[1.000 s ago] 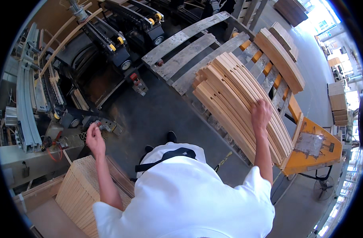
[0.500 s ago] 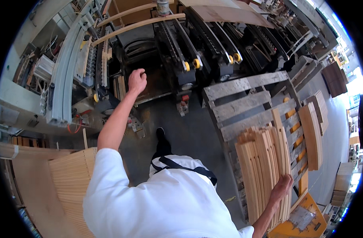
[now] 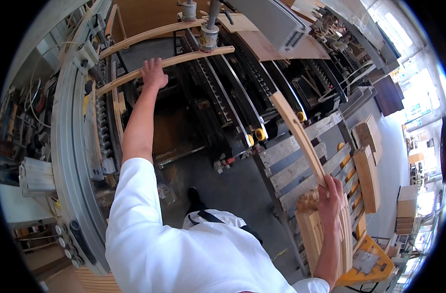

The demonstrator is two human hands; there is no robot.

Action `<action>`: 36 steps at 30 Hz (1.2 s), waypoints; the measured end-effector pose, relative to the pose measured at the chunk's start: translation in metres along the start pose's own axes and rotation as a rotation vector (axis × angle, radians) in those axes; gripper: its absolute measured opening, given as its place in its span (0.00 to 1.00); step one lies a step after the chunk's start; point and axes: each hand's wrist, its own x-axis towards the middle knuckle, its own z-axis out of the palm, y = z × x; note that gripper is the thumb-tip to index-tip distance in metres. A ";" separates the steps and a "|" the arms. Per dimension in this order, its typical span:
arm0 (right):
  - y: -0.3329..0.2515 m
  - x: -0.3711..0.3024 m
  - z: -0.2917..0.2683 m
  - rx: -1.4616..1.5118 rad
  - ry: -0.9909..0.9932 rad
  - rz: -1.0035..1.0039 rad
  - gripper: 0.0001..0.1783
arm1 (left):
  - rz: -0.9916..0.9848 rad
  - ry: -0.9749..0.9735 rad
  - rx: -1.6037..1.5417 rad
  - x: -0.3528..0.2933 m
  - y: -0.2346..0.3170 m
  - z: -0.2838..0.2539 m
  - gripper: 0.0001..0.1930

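Note:
My right hand (image 3: 331,194) is closed round the near end of a curved wooden slat (image 3: 301,134), which slants up and away above a wooden pallet. Below that hand lies a stack of similar slats (image 3: 312,229), partly covered by my forearm. My left hand (image 3: 154,74) reaches forward with its fingers spread, at the near edge of another long wooden slat (image 3: 184,57) lying across the machine. Whether its fingertips touch that slat I cannot tell. A round metal clamp (image 3: 209,38) stands on the slat's right part. Farther back, a second slat (image 3: 150,37) lies roughly parallel.
A grey metal beam (image 3: 69,161) runs along the left. Black machine rails (image 3: 233,88) with yellow rollers (image 3: 260,135) stretch ahead. The worn pallet (image 3: 308,167) stands right, above a yellow pallet truck (image 3: 367,263). More stacked wood (image 3: 366,178) lies beyond it.
My right hand has lifted a slat off the stack and swung it forward. My left hand has moved forward to the machine's near slat, its fingers spreading. The view has shifted toward the machine.

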 end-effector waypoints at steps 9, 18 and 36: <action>-0.082 0.175 0.111 0.008 -0.147 -0.424 0.20 | 0.304 -0.263 -0.321 -0.068 0.027 -0.015 0.16; -0.231 0.310 0.301 0.208 -0.320 -0.919 0.17 | 0.270 -0.511 -0.580 -0.287 0.081 -0.086 0.14; -0.332 0.392 0.459 0.059 -0.156 -0.887 0.16 | -0.549 -0.476 -0.633 -0.460 0.036 -0.211 0.21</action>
